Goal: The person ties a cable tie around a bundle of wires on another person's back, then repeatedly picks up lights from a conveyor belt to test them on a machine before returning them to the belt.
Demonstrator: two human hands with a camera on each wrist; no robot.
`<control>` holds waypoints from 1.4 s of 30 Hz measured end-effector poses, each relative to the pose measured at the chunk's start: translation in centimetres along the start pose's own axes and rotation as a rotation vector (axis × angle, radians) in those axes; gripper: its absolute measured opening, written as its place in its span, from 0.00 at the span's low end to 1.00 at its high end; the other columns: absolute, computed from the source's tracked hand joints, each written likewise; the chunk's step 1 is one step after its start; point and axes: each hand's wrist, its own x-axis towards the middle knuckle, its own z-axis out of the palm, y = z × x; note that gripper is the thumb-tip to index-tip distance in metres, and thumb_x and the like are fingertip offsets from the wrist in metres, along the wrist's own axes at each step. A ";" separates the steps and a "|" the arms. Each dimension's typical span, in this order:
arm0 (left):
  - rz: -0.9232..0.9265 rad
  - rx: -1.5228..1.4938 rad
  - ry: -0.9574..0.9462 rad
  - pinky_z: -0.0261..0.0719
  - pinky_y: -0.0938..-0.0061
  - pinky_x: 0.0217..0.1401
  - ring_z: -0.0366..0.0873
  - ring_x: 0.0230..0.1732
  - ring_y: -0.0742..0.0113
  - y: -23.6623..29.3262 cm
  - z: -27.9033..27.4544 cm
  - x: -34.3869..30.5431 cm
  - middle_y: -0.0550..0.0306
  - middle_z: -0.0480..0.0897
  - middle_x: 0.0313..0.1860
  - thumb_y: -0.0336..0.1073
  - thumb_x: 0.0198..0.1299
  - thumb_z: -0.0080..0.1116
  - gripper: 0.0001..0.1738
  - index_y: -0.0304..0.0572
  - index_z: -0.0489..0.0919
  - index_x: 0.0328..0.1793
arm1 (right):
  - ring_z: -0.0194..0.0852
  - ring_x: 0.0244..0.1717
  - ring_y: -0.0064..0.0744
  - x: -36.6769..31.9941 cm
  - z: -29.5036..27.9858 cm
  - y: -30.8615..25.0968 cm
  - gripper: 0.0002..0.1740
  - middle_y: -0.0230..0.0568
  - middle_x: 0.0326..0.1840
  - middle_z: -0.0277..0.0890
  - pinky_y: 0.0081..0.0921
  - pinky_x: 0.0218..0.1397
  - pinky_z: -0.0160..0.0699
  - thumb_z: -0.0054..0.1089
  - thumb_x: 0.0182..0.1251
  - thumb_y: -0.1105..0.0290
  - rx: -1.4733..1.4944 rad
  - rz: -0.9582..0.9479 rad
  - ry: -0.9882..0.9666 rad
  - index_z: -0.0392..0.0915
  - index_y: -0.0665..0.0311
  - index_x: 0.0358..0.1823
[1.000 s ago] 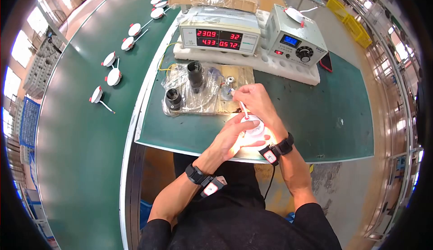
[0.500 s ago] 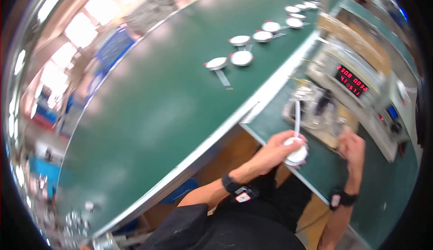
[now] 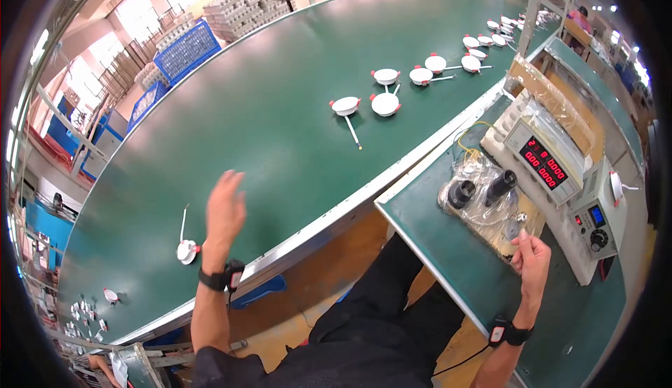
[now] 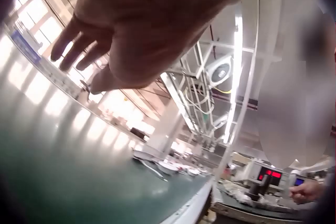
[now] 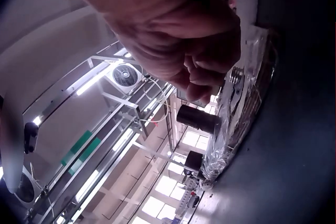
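Note:
My left hand [image 3: 225, 209] is over the green belt [image 3: 280, 178] with its fingers extended, holding nothing; the left wrist view also shows its spread fingers [image 4: 79, 48]. Just beside it, a round white lamp [image 3: 187, 251] with red clips and a white cord [image 3: 183, 223] lies on the belt. At the bench, my right hand [image 3: 532, 258] has curled fingers, the thumb against the index finger. Its fingertips are right at the wooden test board's edge, near a small metal disc [image 3: 513, 230]; nothing shows in its grasp. Two black sockets [image 3: 500, 186] stand on the plastic-wrapped board.
Several similar white lamps [image 3: 385, 104] lie along the belt, more at its far end. A meter with red digits [image 3: 544, 164] and a grey box with a dial [image 3: 598, 213] stand on white foam [image 3: 553, 237]. A metal rail [image 3: 448, 136] edges the belt.
The left hand has let go of the lamp and moved left over the belt, where a lamp now lies. The meter's lower digits dropped to zero. The head view has turned left.

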 end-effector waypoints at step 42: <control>0.164 -1.776 -0.983 0.85 0.78 0.36 0.87 0.35 0.71 36.1 0.5 -2.7 0.53 0.87 0.34 0.31 0.74 0.58 0.10 0.29 0.84 0.51 | 0.78 0.22 0.23 -12.9 3.4 -8.1 0.09 0.39 0.27 0.83 0.22 0.27 0.73 0.68 0.70 0.70 -0.155 -0.350 -0.160 0.85 0.63 0.49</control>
